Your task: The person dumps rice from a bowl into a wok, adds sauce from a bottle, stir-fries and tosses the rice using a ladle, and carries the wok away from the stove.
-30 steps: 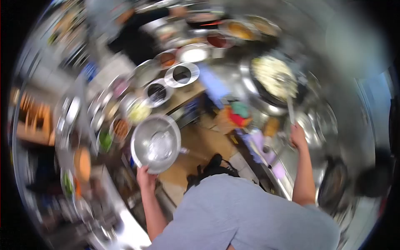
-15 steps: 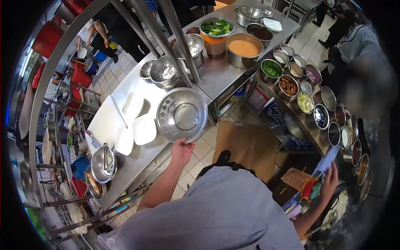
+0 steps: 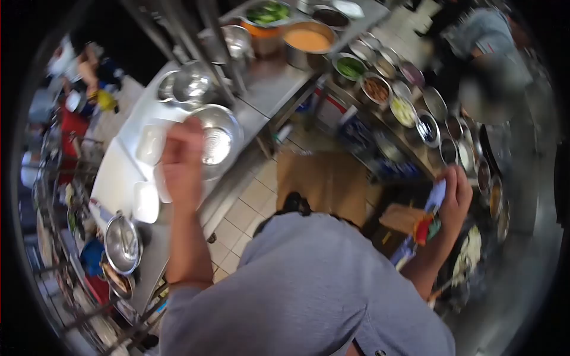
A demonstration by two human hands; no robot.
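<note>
Steel bowl (image 3: 122, 244) near the lower-left corner of the counter (image 3: 256, 102), white dish (image 3: 146, 203) to its right. My left hand (image 3: 183, 163), blurred, hangs partly in front of the strainer (image 3: 222, 137), which sits by the counter's floor-side edge; cannot tell if my fingers are open or closed. My right hand (image 3: 456, 197), fingers bent, overlaps a blue item (image 3: 436, 194); grip unclear

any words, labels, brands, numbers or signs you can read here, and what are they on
No text can be read in this view.
Blue-and-white packaging, right of centre: pale markings, too blurred to read.
Red-and-white item just left of it: any print is too blurred to read.
</note>
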